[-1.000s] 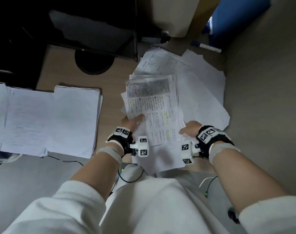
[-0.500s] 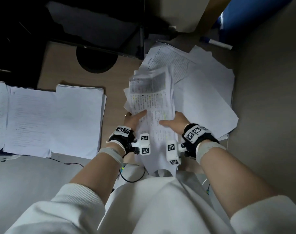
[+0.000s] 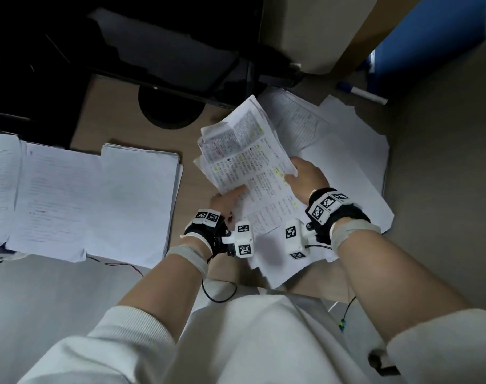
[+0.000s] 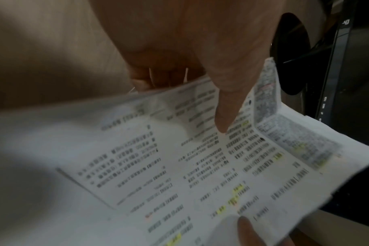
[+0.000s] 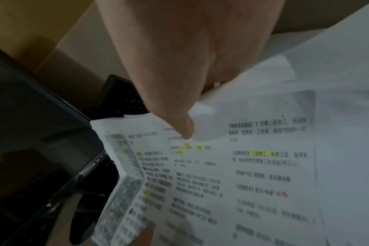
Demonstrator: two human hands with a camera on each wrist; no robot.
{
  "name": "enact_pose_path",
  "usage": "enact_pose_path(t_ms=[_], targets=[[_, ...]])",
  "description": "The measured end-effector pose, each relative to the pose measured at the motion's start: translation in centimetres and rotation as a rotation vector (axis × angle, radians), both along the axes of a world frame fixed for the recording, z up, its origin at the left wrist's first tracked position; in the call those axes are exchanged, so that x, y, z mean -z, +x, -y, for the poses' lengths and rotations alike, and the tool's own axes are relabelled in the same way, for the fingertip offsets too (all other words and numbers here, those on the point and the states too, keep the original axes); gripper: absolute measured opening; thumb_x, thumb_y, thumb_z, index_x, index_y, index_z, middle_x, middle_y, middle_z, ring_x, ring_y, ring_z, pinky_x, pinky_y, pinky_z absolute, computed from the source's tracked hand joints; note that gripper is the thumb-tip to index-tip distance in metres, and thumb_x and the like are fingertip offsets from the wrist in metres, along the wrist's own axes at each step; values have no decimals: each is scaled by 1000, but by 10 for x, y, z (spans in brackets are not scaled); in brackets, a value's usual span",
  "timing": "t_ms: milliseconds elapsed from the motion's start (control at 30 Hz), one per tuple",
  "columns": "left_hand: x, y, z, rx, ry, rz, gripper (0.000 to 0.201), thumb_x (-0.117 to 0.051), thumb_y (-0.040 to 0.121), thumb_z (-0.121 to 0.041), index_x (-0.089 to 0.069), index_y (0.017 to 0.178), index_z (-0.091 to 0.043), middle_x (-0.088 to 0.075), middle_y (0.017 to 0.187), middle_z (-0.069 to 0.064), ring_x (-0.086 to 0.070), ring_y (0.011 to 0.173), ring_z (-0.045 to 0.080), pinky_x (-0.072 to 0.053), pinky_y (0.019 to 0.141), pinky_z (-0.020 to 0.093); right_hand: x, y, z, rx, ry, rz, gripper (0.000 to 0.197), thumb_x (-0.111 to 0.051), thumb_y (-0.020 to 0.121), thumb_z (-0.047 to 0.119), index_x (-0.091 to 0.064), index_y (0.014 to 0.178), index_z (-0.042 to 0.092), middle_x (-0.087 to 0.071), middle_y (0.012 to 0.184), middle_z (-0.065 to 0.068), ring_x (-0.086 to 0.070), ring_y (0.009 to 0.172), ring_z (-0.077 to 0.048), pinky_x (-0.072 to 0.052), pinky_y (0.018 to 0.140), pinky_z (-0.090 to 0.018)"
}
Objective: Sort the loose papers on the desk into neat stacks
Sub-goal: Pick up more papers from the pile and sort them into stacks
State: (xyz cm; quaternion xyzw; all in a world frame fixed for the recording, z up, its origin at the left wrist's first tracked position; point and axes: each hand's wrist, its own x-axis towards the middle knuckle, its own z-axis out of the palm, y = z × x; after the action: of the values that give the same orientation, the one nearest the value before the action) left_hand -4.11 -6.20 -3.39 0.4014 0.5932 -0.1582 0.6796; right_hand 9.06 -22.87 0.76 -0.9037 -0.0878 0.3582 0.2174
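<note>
A bundle of printed sheets (image 3: 250, 164) with yellow highlights is lifted off the desk, tilted left. My left hand (image 3: 226, 196) grips its near left edge, thumb (image 4: 225, 106) on top and fingers underneath. My right hand (image 3: 305, 178) grips its right edge, thumb (image 5: 179, 123) on the printed face (image 5: 232, 174). Under and beyond the bundle lies a messy heap of loose white papers (image 3: 347, 151). Neat stacks (image 3: 97, 200) lie side by side at the left of the desk.
A black monitor (image 3: 153, 51) with a round base (image 3: 169, 112) stands at the back. A marker pen (image 3: 360, 92) lies at the back right by a blue object (image 3: 430, 37). Thin cables (image 3: 219, 292) trail over the near desk edge.
Both hands have raised the printed bundle and turned it anticlockwise, so its far end now points up-left. The right hand slid from the near edge up along the right side.
</note>
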Motion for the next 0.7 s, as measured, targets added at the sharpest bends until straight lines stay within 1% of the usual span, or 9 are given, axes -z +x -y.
enact_pose_path(t_ms=[67,100,167,233,300,433,533,633,700], targets=[[1,3,2,54,-26,-16,33,-83,79,-24,-69,103,-5,-72,82,10,-65,53,17,-51,48,22,6,9,-6,-49,-94,5,42,-48,97,29,-49,139,21,-51,139,-13,-43,129,-37,-42,102,-45],[2,4,3,93,-23,-23,29,-83,79,-26,-69,97,-7,-70,75,8,-61,45,15,-46,45,19,11,13,-7,-69,-145,-14,49,-50,96,37,-47,141,20,-43,146,-13,-37,134,-37,-38,107,-46],[10,4,0,130,10,-22,32,-85,75,-31,-71,93,-9,-72,78,8,-64,54,18,-50,56,23,24,21,-6,-50,-224,-68,74,-55,80,63,-49,139,19,-41,148,-14,-37,135,-37,-37,108,-48],[13,4,-2,172,40,-21,49,-88,66,-37,-73,102,-8,-75,95,10,-71,82,29,-59,79,38,32,25,-1,6,-256,-103,95,-59,63,78,-49,135,16,-48,140,-13,-47,127,-37,-43,103,-49],[12,8,-4,193,100,-16,50,-82,74,-35,-71,114,-6,-74,107,13,-69,96,32,-57,89,42,30,24,2,57,-274,-146,97,-69,66,71,-37,140,16,-46,138,-13,-48,125,-37,-44,102,-49],[7,17,-8,120,203,32,44,-69,91,-30,-63,128,-6,-70,117,12,-67,104,30,-52,98,45,31,18,2,131,-310,-147,98,-79,69,54,-26,144,21,-43,138,-20,-38,130,-39,-32,110,-47],[-4,25,-12,57,218,61,34,-69,92,-30,-65,120,-10,-71,106,2,-67,96,23,-51,95,39,31,17,1,101,-327,-81,96,-78,69,57,-32,146,25,-40,142,-17,-33,133,-39,-26,113,-49],[-4,25,-14,71,213,85,7,-64,96,-25,-60,97,-19,-64,88,-7,-61,79,11,-46,79,26,38,15,5,165,-233,-94,97,-76,58,69,-46,135,18,-47,139,-12,-44,129,-36,-37,110,-47],[0,20,-16,44,179,104,21,-69,92,-30,-65,103,-13,-71,97,0,-68,92,20,-52,83,32,36,10,6,302,-97,-199,96,-80,62,61,-36,135,17,-52,134,-8,-52,121,-33,-44,105,-46]])
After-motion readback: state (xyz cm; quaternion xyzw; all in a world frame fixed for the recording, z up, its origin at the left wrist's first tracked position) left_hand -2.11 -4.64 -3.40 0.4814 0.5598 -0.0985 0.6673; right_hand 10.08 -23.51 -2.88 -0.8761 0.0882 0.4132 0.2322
